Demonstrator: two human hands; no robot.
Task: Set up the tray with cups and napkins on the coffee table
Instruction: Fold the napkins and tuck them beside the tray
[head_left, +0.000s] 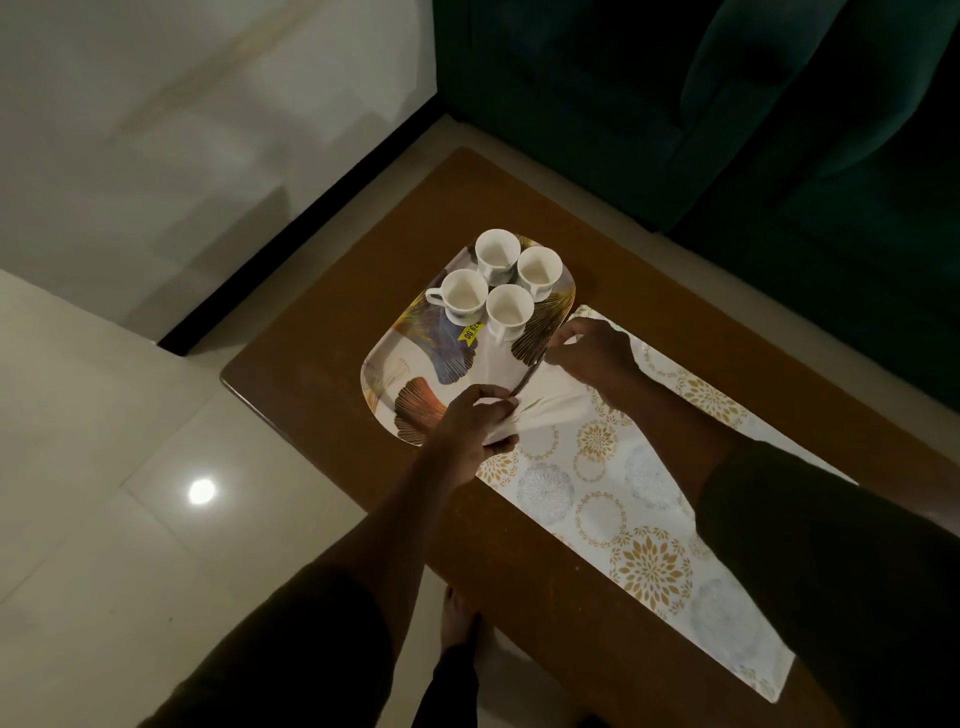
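Brown table (322, 374) in a dim room, carrying a leaf-print tray (376, 384). On the tray's near right rim, a white napkin (545, 402), bunched and half over the rim. Likely to snag on that rim or slide off onto the patterned runner (623, 499) beside the tray if tugged unevenly, or, pulled hard toward the tray's far end, to knock the four cups (498, 286) clustered there. Held at each end: left hand (478, 421) curled round its near end, right hand (592, 353) pinching its far end at the rim. Beyond the tray, a green sofa (675, 104)
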